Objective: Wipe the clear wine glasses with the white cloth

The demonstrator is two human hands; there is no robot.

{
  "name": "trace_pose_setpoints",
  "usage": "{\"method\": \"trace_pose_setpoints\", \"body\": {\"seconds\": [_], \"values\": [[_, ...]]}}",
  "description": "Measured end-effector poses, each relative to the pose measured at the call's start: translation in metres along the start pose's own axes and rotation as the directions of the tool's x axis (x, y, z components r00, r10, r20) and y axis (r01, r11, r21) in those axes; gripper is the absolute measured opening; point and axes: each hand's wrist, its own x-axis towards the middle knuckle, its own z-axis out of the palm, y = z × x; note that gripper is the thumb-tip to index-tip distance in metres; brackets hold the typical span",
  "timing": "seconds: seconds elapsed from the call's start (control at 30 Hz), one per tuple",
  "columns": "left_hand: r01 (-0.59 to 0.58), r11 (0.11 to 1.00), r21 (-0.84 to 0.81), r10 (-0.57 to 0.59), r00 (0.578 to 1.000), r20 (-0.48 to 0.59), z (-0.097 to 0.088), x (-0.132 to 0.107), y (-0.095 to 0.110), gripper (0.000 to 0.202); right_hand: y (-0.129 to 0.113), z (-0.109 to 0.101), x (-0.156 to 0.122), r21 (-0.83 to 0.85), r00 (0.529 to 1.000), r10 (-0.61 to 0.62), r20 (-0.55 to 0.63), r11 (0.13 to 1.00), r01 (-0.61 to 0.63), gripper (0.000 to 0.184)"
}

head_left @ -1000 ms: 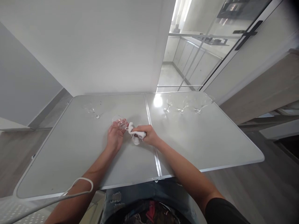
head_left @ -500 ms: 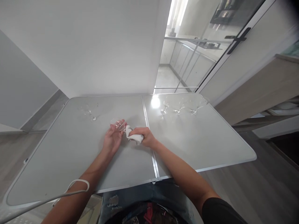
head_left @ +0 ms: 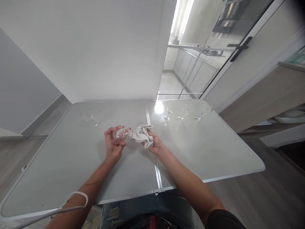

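My left hand (head_left: 113, 143) is closed around the bowl of a clear wine glass (head_left: 124, 135), which lies sideways with its stem pointing right. In my right hand (head_left: 153, 142) is a crumpled white cloth (head_left: 143, 136), wrapped about the foot end of the glass. The cloth hides most of the foot and part of my right fingers. Both hands are over the table (head_left: 133, 168), near its middle seam.
Three stemmed glasses (head_left: 183, 116) stand in a row at the back right of the table. Another clear glass (head_left: 94, 121) is at the back left. A white wall (head_left: 114, 63) rises behind the table, beside a glass door (head_left: 190, 63). A white cable (head_left: 73, 203) crosses by my left forearm.
The cloth has spread out and shifted slightly right, now around the glass's foot end. My left hand has turned, with its fingers wrapped more around the bowl.
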Motion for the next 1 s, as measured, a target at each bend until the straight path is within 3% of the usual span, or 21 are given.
{"method": "trace_pose_setpoints", "body": {"seconds": [0.13, 0.33, 0.5, 0.6, 0.7, 0.8, 0.87, 0.9, 1.0], "values": [[0.038, 0.999, 0.021, -0.038, 0.999, 0.036, -0.003, -0.002, 0.002, 0.069, -0.013, 0.000, -0.005, 0.053, 0.996, 0.061, -0.072, 0.997, -0.057, 0.031], [0.046, 0.998, 0.030, -0.046, 0.999, 0.002, -0.005, -0.004, -0.009, 0.068, -0.008, 0.003, -0.006, -0.113, 0.941, -0.108, -0.319, 0.991, 0.076, 0.039], [0.011, 0.995, 0.100, -0.021, 0.995, 0.101, -0.016, -0.004, -0.021, 0.064, -0.010, 0.003, -0.004, 0.058, 0.959, 0.045, -0.281, 0.998, -0.030, 0.034], [0.016, 0.990, 0.143, -0.038, 0.987, 0.154, -0.023, -0.005, -0.025, 0.059, -0.014, 0.000, -0.003, 0.052, 0.957, 0.063, -0.284, 0.997, -0.051, 0.028], [0.054, 0.987, 0.155, -0.075, 0.988, 0.135, -0.026, -0.005, -0.028, 0.052, -0.017, -0.002, -0.005, -0.005, 0.941, -0.001, -0.338, 1.000, -0.001, 0.029], [0.056, 0.979, 0.194, -0.079, 0.991, 0.112, -0.028, -0.004, -0.031, 0.045, -0.017, -0.001, -0.009, -0.116, 0.906, -0.173, -0.387, 0.984, 0.138, 0.033], [0.048, 0.971, 0.234, -0.076, 0.991, 0.113, -0.029, -0.004, -0.032, 0.045, -0.015, 0.001, -0.013, -0.311, 0.870, -0.335, -0.361, 0.923, 0.227, 0.039], [0.042, 0.965, 0.257, -0.076, 0.990, 0.121, -0.029, -0.004, -0.032, 0.045, -0.014, 0.003, -0.015, -0.456, 0.853, -0.428, -0.298, 0.849, 0.267, 0.042], [-0.019, 0.949, 0.313, -0.039, 0.984, 0.175, -0.028, -0.005, -0.030, 0.049, -0.011, 0.006, -0.020, -0.801, 0.795, -0.604, 0.056, 0.449, 0.397, 0.042]]}}
